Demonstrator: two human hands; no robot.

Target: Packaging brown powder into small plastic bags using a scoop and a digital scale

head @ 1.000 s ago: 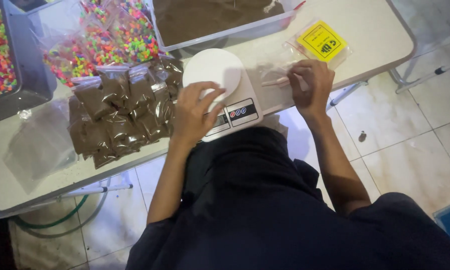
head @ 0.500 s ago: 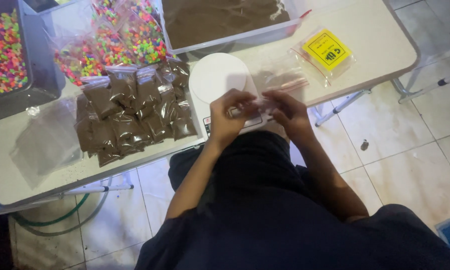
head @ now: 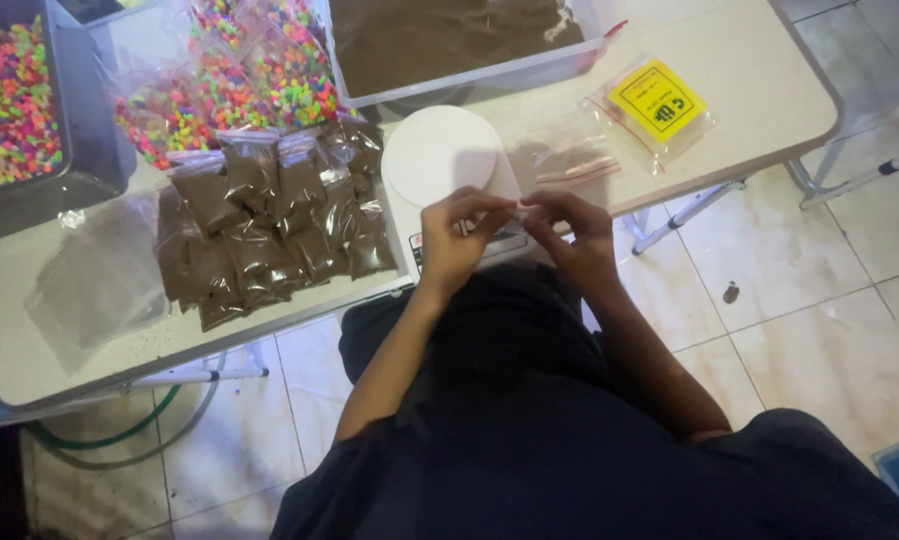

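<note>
Two hands: left hand (head: pixel 456 235) and right hand (head: pixel 572 232), meeting in front of the body, fingertips pinched together on a small clear bag (head: pixel 519 212).
Bag position: held between both hands, just above the near edge of the white scale (head: pixel 439 160), hard to see because transparent.
Long axis of bag: seems to run left to right, from one hand to the other; cannot tell exactly.
Nearer hand: neither, both equally on the bag, one at each end.
Direction of other things: round scale plate directly ahead of the hands; tray of brown powder (head: pixel 449 40) further ahead, behind the scale.
Left side: heap of filled brown packets (head: pixel 269 230) just beside the scale; flat empty clear bags (head: pixel 94 275) further left.
Far left: bags and a tub of many-coloured beads (head: pixel 9 100).
Right side: packet with a yellow label (head: pixel 654 100), well apart from the hands.
Surface: pale table top (head: pixel 769 90) on thin metal legs.
Room: floor of light tiles (head: pixel 819 330); green hose (head: pixel 119 440) lying under the surface.
</note>
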